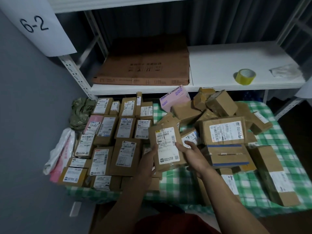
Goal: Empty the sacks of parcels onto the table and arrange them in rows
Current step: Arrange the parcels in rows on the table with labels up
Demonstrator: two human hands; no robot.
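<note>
Two bare arms reach out from the bottom of the view. Both hands hold one brown parcel [166, 146] up over the table [177, 181], near its middle. Its white label faces up. The left hand [149, 159] grips the parcel's left edge, with the thumb on top. The right hand [190, 152] grips the right edge, thumb on the label. Its fingers are partly spread.

The table has a green and white checked cloth. On its left side, brown parcels lie flat in neat rows [108, 130], labels up, sides touching. On its right side, more parcels sit in a messy heap [222, 132], some tilted and some on top of others. A pink box [173, 98] that says "Contact lenses" leans at the back of the heap.

A white and pink sack [59, 149] lies limp at the table's left edge. A green patterned sack [81, 112] is bunched up at the back left corner. I cannot tell if anything is inside them.

Behind the table, a white shelf [228, 61] holds a big flat brown box [143, 68], a yellow tape roll [244, 76] and a bit of crumpled plastic [283, 71]. A paper sign [37, 26] on the left says "6-2".
</note>
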